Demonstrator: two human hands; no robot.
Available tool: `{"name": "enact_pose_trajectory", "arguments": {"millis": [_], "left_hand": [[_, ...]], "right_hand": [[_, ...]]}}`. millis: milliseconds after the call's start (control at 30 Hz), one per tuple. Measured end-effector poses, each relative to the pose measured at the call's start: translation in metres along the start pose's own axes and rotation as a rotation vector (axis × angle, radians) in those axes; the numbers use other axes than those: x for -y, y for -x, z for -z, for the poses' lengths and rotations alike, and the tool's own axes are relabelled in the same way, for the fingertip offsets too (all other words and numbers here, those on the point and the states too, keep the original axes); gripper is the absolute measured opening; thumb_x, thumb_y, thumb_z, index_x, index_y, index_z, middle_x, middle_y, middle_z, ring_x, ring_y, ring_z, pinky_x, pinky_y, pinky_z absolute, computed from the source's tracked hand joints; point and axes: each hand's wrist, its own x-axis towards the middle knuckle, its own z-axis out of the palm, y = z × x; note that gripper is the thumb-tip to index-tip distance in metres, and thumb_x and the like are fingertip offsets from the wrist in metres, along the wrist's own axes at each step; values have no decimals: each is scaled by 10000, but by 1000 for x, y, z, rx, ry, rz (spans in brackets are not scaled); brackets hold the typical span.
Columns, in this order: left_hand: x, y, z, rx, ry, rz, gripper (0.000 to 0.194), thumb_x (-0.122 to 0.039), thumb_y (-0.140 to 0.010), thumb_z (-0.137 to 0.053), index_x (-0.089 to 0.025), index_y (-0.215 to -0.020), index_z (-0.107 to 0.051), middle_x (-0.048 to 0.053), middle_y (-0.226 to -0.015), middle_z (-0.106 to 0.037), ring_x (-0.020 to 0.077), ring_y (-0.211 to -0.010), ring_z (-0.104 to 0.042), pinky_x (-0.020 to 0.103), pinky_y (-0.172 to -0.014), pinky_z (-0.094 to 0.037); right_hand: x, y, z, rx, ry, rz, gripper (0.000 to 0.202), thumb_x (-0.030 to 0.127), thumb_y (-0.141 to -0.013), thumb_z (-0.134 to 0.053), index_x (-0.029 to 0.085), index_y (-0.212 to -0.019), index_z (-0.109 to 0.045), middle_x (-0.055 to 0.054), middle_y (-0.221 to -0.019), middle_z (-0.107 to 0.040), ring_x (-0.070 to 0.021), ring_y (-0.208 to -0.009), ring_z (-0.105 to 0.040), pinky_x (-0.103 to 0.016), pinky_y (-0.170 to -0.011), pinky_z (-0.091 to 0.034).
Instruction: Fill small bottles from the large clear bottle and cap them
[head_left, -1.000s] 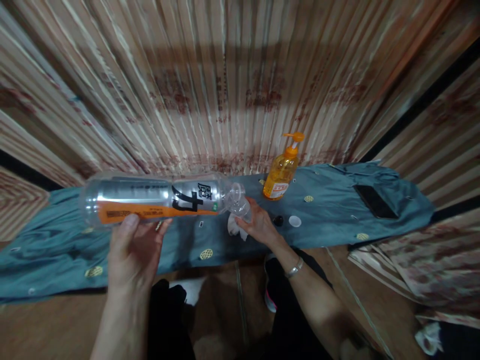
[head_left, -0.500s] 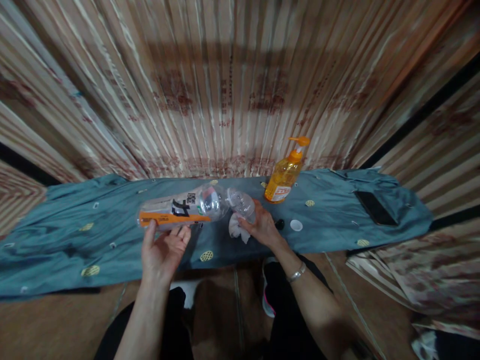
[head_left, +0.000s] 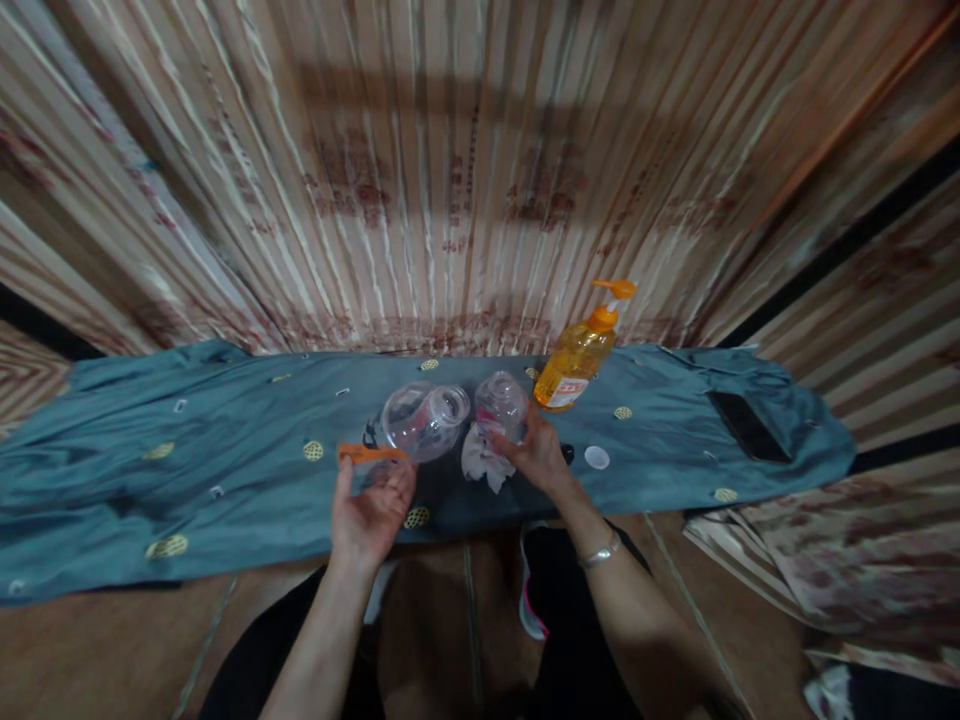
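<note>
A large clear plastic bottle [head_left: 420,420] with an orange label band is tilted so its open mouth faces up toward the camera. My left hand [head_left: 375,505] grips it low down, thumb on the orange band and fingers beneath. Just right of it, my right hand [head_left: 536,450] holds a smaller clear plastic piece [head_left: 501,402], apart from the bottle's mouth. A crumpled white tissue [head_left: 486,462] hangs under that piece, by the fingers of my right hand. Behind my right hand stands an amber pump bottle [head_left: 576,360] with an orange top.
A white round cap [head_left: 597,457] and a small dark object [head_left: 568,454] lie right of my right hand. A black phone [head_left: 748,426] is farther right on the teal cloth [head_left: 262,420]. A patterned curtain [head_left: 450,180] hangs behind.
The large bottle has turned its mouth toward the camera and shifted right with my left hand. The smaller clear piece has tipped more upright and is now apart from the mouth.
</note>
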Motion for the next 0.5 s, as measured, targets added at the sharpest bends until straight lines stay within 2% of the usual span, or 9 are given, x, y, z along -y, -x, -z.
{"name": "enact_pose_trajectory", "arguments": {"millis": [233, 500], "left_hand": [[9, -12, 11, 75, 30, 52, 411, -452, -924, -627, -189, -1239, -592, 103, -1235, -642, 230, -1011, -667, 410, -799, -606], [5, -24, 28, 180, 68, 105, 443, -466, -920, -628, -195, -1267, -580, 116, -1294, -625, 255, -1083, -658, 448, -854, -603]], "right_hand": [[0, -2, -1, -22, 7, -63, 562, 444, -753, -737, 168, -1226, -609, -108, -976, -776, -309, -897, -740, -439, -783, -600], [-1, -4, -4, -17, 30, -77, 571, 453, -747, -735, 163, -1220, -601, -120, -979, -772, -317, -894, -736, -436, -764, -598]]}}
